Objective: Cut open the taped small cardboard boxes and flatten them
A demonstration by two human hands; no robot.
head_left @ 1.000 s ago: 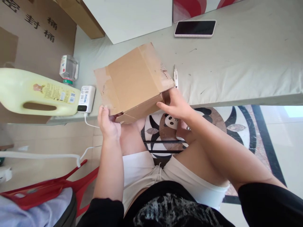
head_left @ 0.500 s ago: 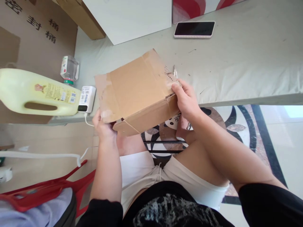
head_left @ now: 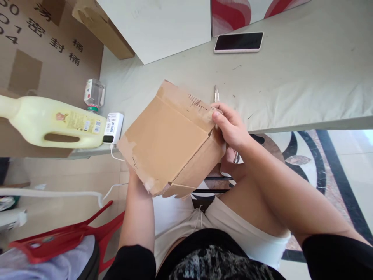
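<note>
A small brown cardboard box (head_left: 166, 142) hangs tilted in front of me at the table's edge, with clear tape along its flaps. My right hand (head_left: 231, 126) grips its right corner, the thumb on top and the other fingers partly hidden behind the cardboard. Beneath the left end, my left hand (head_left: 135, 178) supports the box; its fingers are out of sight under it. Just beyond my right hand a slim silver metal tool (head_left: 216, 93) lies on the table, its near end covered by the hand.
On the cloth-covered table (head_left: 291, 89) lie a phone (head_left: 239, 42), a pale yellow jug (head_left: 58, 122), a clear bottle (head_left: 94, 94) and a white power bank (head_left: 113, 127) with a cable. A white panel (head_left: 163, 27) and large cartons (head_left: 61, 23) stand behind. A red chair (head_left: 58, 237) is at lower left.
The box has turned, its left end swinging down toward me and its far side tipping up. My left hand has slid from its near left corner to underneath. My right hand keeps its corner.
</note>
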